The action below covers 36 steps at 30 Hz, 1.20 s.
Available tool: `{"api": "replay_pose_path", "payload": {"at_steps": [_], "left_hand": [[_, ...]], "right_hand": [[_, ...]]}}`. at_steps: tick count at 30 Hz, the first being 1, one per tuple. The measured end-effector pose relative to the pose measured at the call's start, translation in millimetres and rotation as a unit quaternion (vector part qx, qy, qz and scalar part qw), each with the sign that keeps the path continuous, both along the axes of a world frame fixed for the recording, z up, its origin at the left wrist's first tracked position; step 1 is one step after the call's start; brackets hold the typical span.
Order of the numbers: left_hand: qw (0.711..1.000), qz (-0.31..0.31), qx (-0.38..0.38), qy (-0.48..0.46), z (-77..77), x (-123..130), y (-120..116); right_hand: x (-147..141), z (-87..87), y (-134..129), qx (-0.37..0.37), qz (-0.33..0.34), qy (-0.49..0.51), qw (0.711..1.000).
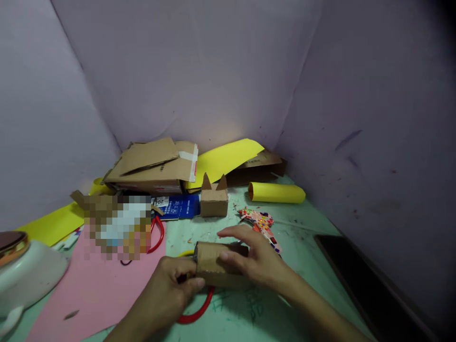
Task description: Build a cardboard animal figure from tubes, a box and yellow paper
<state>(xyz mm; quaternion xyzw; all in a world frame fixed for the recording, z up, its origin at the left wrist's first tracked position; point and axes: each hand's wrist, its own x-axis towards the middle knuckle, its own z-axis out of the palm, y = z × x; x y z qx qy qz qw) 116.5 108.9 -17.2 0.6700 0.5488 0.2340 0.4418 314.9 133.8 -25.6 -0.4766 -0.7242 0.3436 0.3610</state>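
A small folded cardboard box (223,275) lies in front of me on the table, its left end open. My left hand (174,282) pinches that left end, thumb at the lower front corner and fingers curled. Over the right part rests my right hand (254,256), thumb on the top face, index finger stretched over the back edge and the other fingers bent round the right end. Partly hidden beneath the box and my left hand are a red loop handle (199,316) and a yellow curved piece (185,253). Beyond stands a smaller cardboard box with two pointed ears (214,202).
Pink paper (117,294) covers the left side, near a white rounded object (39,270). Cardboard (149,164) and a yellow sheet (223,164) are piled behind. A yellow roll (278,193), patterned scraps (258,221) and a dark flat panel (356,280) are at right.
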Motion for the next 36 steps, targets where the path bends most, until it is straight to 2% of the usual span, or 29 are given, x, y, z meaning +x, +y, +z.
{"api": "replay_pose_path", "payload": {"at_steps": [2,6,10,14,16,19,21,24,27,30,32,34,36], "left_hand": [[0.999,0.025,-0.035,-0.027,-2.1,2.5,-2.8],[0.980,0.119,-0.137,-0.084,-5.9,7.5,-4.4],[0.973,0.159,-0.135,-0.100,-6.8,10.8,-5.3],[0.971,0.176,-0.128,-0.098,-5.3,12.4,-6.3],[0.982,0.146,-0.089,-0.084,-4.7,11.5,-6.9],[0.996,0.060,0.050,-0.047,-6.0,7.7,-8.6],[0.990,0.018,0.136,-0.024,-8.7,4.7,-10.0],[0.984,0.014,0.179,-0.019,-13.5,3.2,-11.5],[0.991,0.045,0.118,-0.053,-13.9,6.6,-10.7],[0.990,0.086,-0.018,-0.106,-7.8,10.5,-8.0],[0.984,0.081,-0.073,-0.140,-3.6,9.4,-5.6],[0.983,0.073,-0.060,-0.157,-2.6,4.2,-2.4],[0.978,0.125,-0.019,-0.168,-5.7,-3.7,1.9]], "right_hand": [[-6.2,-2.0,-2.9,-0.002,0.039,0.002,0.999],[-11.7,-4.7,-4.3,-0.042,0.040,0.035,0.998],[-10.4,-8.4,-5.0,-0.035,0.027,0.031,0.999],[-8.0,-6.5,-7.2,0.024,0.016,-0.031,0.999],[-6.8,-1.4,-7.8,0.053,0.027,-0.062,0.996],[-6.0,6.9,-8.7,0.060,0.060,-0.075,0.994],[-6.2,9.7,-9.9,0.054,0.069,-0.066,0.994],[-7.4,8.7,-12.9,0.058,0.072,-0.047,0.995],[-8.8,5.8,-15.6,0.082,0.078,-0.056,0.992],[-9.7,4.7,-15.5,0.088,0.086,-0.074,0.990],[-8.7,5.2,-13.1,0.086,0.089,-0.069,0.990],[-4.8,7.0,-9.2,0.103,0.048,-0.038,0.993],[2.2,10.7,-4.4,0.120,-0.062,0.019,0.991]]}}
